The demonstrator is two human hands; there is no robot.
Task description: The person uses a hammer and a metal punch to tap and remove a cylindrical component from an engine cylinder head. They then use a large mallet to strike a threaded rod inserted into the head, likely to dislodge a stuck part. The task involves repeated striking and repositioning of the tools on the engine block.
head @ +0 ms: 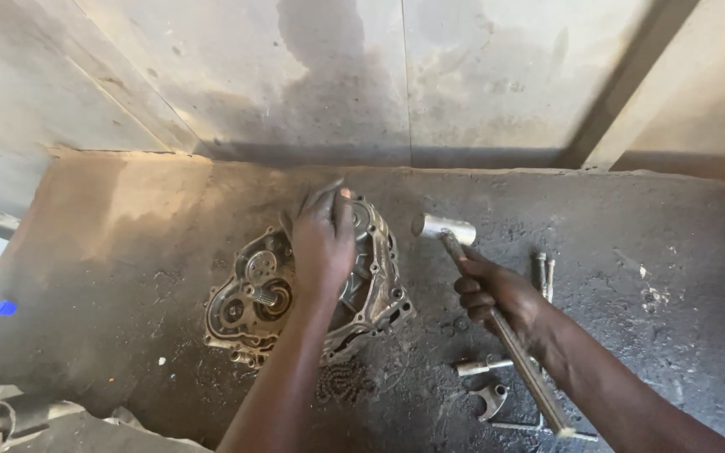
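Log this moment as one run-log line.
left hand: pressing on engine case | right hand: gripping hammer, head raised beside case | bolts lying on floor

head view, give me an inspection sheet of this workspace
surface: dark, grimy floor, oil-stained
job's things: metal engine casing lying flat; hammer
clutter: loose bolts, chain, small metal bracket, socket tool
hands: left hand rests on the casing, fingers spread; right hand grips the hammer's handle, head beside the casing
cables: nothing seen
surroundings: stained concrete wall behind
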